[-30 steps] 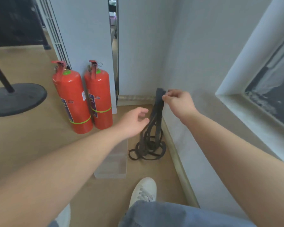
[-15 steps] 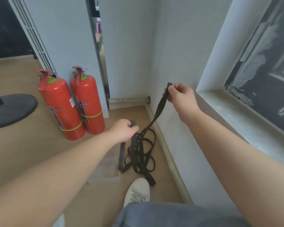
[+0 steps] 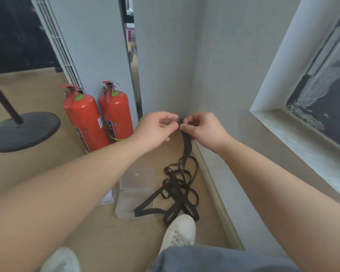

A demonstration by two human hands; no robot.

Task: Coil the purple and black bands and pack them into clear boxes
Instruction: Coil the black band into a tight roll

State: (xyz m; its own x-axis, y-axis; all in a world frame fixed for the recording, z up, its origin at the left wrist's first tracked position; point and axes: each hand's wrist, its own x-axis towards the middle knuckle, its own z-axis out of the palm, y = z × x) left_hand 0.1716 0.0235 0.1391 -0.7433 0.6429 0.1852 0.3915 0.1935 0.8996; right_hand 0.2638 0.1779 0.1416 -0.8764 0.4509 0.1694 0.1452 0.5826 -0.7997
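White shoe (image 3: 180,230) planted on the floor (image 3: 106,242), toe touching the near edge of the black band (image 3: 177,191). Most of the band lies in a loose tangle on the floor beside the baseboard (image 3: 214,189), and one loop crosses the near right corner of the clear box (image 3: 135,185), which lies flat just left of the tangle. A single strand rises from the tangle to the hands. Left hand (image 3: 155,128) and right hand (image 3: 202,128) are held close together above the floor, each pinching the band's upper end between thumb and forefinger. Beyond, on the left, two red fire extinguishers (image 3: 84,118) stand upright against the wall; a black round base (image 3: 24,130) sits farther left.
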